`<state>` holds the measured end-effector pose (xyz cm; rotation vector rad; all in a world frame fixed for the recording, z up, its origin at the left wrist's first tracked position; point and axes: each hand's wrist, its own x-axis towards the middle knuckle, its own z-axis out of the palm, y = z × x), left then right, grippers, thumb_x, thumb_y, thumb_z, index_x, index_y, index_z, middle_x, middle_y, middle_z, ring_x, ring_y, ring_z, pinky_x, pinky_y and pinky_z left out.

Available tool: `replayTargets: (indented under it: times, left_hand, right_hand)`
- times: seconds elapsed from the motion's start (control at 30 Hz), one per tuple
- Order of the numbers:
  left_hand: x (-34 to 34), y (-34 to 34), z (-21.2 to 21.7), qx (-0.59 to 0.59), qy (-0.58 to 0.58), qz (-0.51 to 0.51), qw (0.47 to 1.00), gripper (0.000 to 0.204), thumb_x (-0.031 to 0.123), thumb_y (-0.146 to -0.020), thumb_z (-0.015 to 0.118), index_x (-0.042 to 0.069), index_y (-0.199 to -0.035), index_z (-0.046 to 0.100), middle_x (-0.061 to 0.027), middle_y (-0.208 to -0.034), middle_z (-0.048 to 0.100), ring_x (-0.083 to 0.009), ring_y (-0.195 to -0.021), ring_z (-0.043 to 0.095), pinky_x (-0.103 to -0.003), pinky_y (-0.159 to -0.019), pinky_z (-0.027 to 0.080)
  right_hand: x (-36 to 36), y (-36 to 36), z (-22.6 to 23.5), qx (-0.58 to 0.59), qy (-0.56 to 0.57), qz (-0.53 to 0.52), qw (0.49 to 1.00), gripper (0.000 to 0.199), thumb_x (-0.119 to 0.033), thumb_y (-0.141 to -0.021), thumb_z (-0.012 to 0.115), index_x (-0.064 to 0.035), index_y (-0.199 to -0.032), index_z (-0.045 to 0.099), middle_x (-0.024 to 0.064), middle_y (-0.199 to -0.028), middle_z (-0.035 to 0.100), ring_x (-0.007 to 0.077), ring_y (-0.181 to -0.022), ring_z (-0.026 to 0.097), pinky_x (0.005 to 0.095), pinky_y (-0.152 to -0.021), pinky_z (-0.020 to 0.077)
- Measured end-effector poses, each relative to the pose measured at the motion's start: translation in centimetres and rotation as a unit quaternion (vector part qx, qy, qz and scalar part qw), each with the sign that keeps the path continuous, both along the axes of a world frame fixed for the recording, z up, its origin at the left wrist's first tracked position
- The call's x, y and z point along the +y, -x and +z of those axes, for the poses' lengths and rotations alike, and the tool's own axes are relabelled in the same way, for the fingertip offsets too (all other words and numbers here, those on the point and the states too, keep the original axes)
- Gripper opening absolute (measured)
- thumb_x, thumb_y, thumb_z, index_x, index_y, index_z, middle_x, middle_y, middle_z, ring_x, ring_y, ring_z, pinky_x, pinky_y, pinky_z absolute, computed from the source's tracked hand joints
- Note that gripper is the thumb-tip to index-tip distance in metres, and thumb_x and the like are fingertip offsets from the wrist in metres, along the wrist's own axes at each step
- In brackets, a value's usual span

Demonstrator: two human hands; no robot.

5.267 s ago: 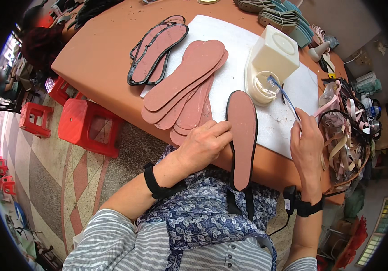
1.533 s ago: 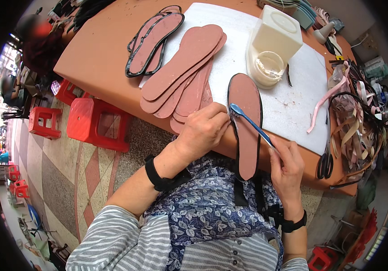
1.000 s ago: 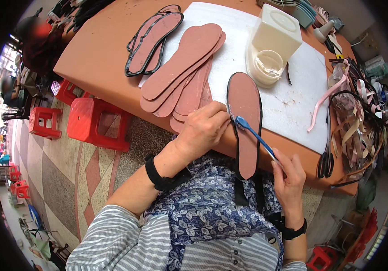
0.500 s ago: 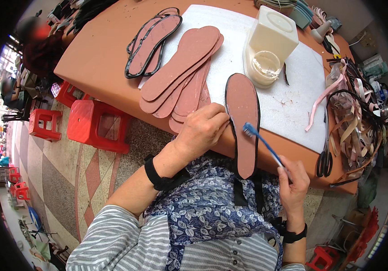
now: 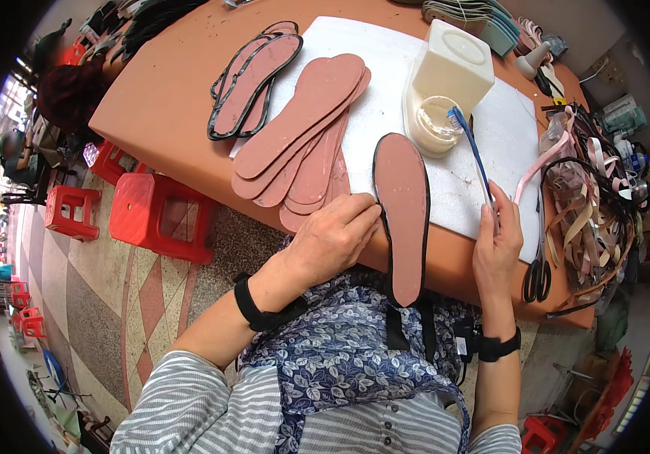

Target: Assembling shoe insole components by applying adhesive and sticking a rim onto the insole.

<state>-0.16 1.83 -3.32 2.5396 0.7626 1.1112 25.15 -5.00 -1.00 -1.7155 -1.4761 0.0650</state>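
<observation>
A reddish-brown insole (image 5: 404, 216) with a black edge strip lies lengthwise in front of me, its narrow end jutting past the table edge. At its left side my left hand (image 5: 338, 233) is closed, thumb and fingers pinching the edge. My right hand (image 5: 499, 246) grips a blue toothbrush (image 5: 477, 155) by its handle. The bristles are at the right rim of the round cup of a cream-coloured glue dispenser (image 5: 459, 64); whitish paste coats the cup's inside. Left of the insole lies a fanned stack of plain insoles (image 5: 302, 125). Beyond it are several black-edged insoles (image 5: 253, 91).
A white foam sheet (image 5: 502, 129) covers part of the brown table (image 5: 158, 98). Black-handled scissors (image 5: 536, 280) lie near the right edge, beside a heap of ribbons and straps (image 5: 589, 204). Red stools (image 5: 158, 216) stand on the floor at left; a person (image 5: 71, 94) is at far left.
My right hand has lifted the toothbrush off the insole and carried it away from me to the cup. My left hand keeps its pinch on the insole's edge.
</observation>
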Motion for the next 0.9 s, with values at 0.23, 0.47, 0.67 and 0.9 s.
replayTargets:
  times: [0.23,0.47,0.67,0.9]
  left_hand:
    - [0.0,0.0,-0.2,-0.02,-0.009,0.007,1.0,0.025,0.0,-0.083,0.072,-0.006,-0.106,0.067,-0.016,-0.103,0.065,-0.03,-0.087,0.068,-0.036,-0.075,0.057]
    - [0.1,0.0,-0.6,-0.013,-0.01,0.0,1.0,0.027,0.0,-0.083,0.071,-0.006,-0.109,0.067,-0.0161,-0.105,0.065,-0.0301,-0.088,0.068,-0.036,-0.075,0.056]
    - [0.0,0.1,-0.3,0.012,-0.008,-0.01,1.0,0.033,-0.002,-0.08,0.07,-0.007,-0.113,0.066,-0.0168,-0.115,0.063,-0.0294,-0.086,0.064,-0.036,-0.074,0.054]
    - [0.1,0.0,-0.2,0.03,-0.016,-0.014,0.999,0.04,-0.004,-0.077,0.07,-0.007,-0.117,0.064,-0.0175,-0.119,0.062,-0.0295,-0.086,0.063,-0.036,-0.074,0.054]
  right_hand:
    - [1.1,-0.1,-1.1,-0.068,0.021,0.001,0.997,0.035,-0.001,-0.094,0.055,-0.0004,-0.128,0.059,0.0152,-0.094,0.056,0.0295,-0.082,0.057,0.0392,-0.075,0.0467]
    - [-0.6,0.4,-1.6,-0.152,-0.025,0.004,0.988,0.04,-0.007,-0.089,0.063,0.0004,-0.129,0.059,0.0191,-0.118,0.058,0.0371,-0.11,0.056,0.0441,-0.096,0.0442]
    - [-2.9,4.0,-1.4,-0.178,0.005,0.173,0.969,0.048,-0.017,-0.081,0.072,-0.0023,-0.126,0.063,0.0153,-0.128,0.058,0.0367,-0.123,0.053,0.0459,-0.1,0.0421]
    - [-2.5,5.3,-1.5,-0.189,0.048,0.216,0.957,0.056,-0.04,-0.08,0.074,-0.0128,-0.128,0.066,0.0124,-0.139,0.053,0.035,-0.134,0.044,0.0458,-0.104,0.0377]
